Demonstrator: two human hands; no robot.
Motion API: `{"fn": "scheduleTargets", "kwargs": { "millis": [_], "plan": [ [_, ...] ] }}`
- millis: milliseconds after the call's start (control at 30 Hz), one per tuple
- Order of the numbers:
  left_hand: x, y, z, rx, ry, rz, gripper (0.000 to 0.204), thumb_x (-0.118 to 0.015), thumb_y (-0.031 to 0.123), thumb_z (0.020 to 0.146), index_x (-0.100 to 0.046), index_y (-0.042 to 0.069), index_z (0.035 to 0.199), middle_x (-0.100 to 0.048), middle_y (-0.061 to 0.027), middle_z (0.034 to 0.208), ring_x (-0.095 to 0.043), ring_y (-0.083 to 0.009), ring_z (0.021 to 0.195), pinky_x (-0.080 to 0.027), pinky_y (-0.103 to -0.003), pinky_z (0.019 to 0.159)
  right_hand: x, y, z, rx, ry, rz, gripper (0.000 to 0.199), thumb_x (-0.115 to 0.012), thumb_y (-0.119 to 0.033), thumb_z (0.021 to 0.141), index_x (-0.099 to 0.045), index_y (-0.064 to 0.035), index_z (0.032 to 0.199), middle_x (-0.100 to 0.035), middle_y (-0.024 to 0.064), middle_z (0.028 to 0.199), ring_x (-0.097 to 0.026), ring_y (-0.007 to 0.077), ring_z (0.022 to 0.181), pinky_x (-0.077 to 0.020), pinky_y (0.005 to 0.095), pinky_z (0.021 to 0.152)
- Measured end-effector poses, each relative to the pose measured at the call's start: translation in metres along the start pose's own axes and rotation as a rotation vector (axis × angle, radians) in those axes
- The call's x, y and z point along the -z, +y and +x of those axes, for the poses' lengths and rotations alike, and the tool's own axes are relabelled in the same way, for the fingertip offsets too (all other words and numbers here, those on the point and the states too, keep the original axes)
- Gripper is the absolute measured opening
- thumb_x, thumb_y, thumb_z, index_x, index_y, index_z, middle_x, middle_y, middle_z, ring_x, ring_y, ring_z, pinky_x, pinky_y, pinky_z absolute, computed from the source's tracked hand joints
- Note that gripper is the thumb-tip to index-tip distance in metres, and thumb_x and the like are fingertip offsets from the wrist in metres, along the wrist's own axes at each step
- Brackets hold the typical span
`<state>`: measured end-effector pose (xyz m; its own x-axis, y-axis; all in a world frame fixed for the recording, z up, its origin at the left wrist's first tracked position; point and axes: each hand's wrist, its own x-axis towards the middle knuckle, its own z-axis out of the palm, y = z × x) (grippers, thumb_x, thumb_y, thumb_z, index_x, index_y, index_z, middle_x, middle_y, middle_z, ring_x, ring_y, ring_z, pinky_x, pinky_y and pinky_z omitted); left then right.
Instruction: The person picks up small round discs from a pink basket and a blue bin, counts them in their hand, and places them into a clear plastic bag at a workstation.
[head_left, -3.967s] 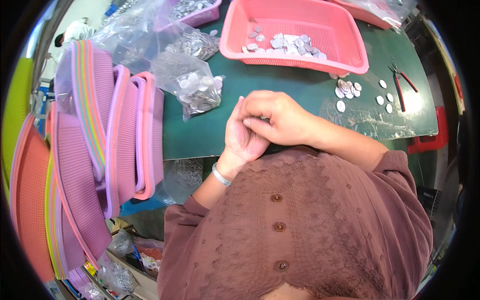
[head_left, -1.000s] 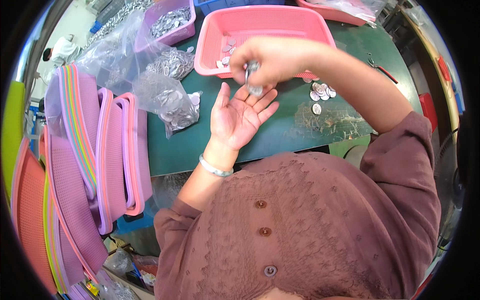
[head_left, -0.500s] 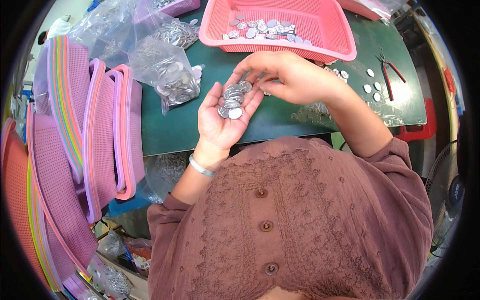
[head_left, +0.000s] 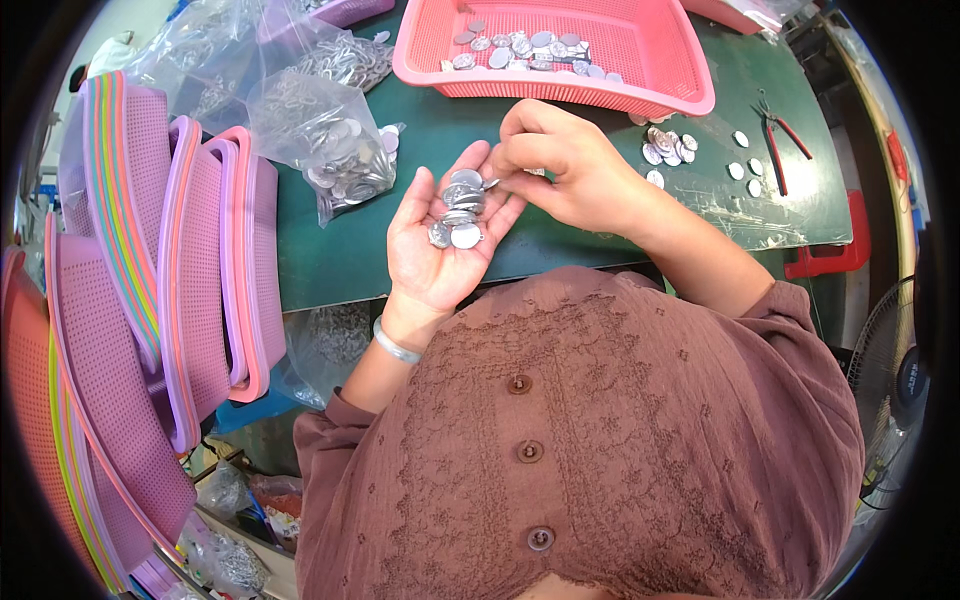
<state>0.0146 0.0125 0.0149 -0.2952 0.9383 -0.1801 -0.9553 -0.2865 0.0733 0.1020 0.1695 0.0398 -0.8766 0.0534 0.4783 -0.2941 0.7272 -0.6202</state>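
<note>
Palm up above the green table (head_left: 420,130), my left hand (head_left: 428,260) cups a small heap of shiny silver metal discs (head_left: 462,202). My right hand (head_left: 570,165) is just to the right of it, thumb and fingers closed in a pinch. Between those fingertips is the edge of one silver disc (head_left: 490,184), at the top right of the heap. Several similar discs lie in a small pile (head_left: 667,147) on the table, right of my right hand. Past my hands stands a pink perforated basket (head_left: 560,90) with more discs scattered on its bottom.
Red-handled pliers (head_left: 780,155) lie at the right beside several loose white discs (head_left: 736,171). Clear plastic bags of discs (head_left: 345,150) and metal links (head_left: 350,65) sit at the back left. Stacked purple and pink baskets (head_left: 200,290) crowd the left side. A fan (head_left: 885,375) stands at the right.
My right hand has drawn back from over my left fingers and now pinches a disc at the heap. The small pile on the table shows more fully now.
</note>
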Motion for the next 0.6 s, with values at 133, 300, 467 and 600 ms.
{"fn": "scheduleTargets", "kwargs": {
  "millis": [133,300,467,600],
  "plan": [
    [0.0,0.002,-0.001,-0.027,-0.018,-0.045,0.054,-0.032,0.036,0.095,-0.031,-0.004,0.131,-0.035,-0.0206,0.136,-0.033,-0.0317,0.128,-0.02,-0.048,0.11,0.001,0.007,-0.01,0.061,-0.012,-0.037,0.016,-0.062,0.0,0.07,-0.062,-0.0065,0.084,-0.053,0.0081,0.082,-0.054,0.025,0.075,-0.0444,0.0326,0.063],
    [0.0,0.002,-0.001,-0.052,-0.007,-0.048,0.053,-0.034,0.034,0.095,-0.031,-0.004,0.131,-0.032,-0.0218,0.138,-0.028,-0.0318,0.13,-0.017,-0.049,0.11,0.002,0.008,-0.016,-0.147,0.044,0.261,0.016,-0.058,0.001,0.073,-0.061,-0.0041,0.088,-0.054,0.0057,0.084,-0.053,0.0167,0.072,-0.0424,0.0268,0.06],
    [0.0,0.002,-0.001,-0.043,-0.019,-0.079,0.054,-0.034,0.031,0.094,-0.028,-0.006,0.133,-0.029,-0.0241,0.138,-0.025,-0.0343,0.132,-0.014,-0.05,0.11,0.002,-0.001,-0.014,-0.187,0.027,0.187,0.017,-0.063,-0.005,0.074,-0.062,-0.0054,0.091,-0.053,0.0057,0.087,-0.053,0.0157,0.072,-0.0442,0.0266,0.061],
    [0.007,0.003,0.0,-0.008,-0.034,-0.076,0.051,-0.037,0.026,0.093,-0.029,-0.006,0.132,-0.031,-0.0236,0.137,-0.028,-0.0345,0.13,-0.017,-0.049,0.11,-0.009,0.001,-0.013,-0.094,0.071,0.062,0.015,-0.066,-0.01,0.072,-0.062,-0.0071,0.087,-0.052,0.0071,0.086,-0.054,0.0188,0.07,-0.0463,0.0296,0.062]
  ]
}}
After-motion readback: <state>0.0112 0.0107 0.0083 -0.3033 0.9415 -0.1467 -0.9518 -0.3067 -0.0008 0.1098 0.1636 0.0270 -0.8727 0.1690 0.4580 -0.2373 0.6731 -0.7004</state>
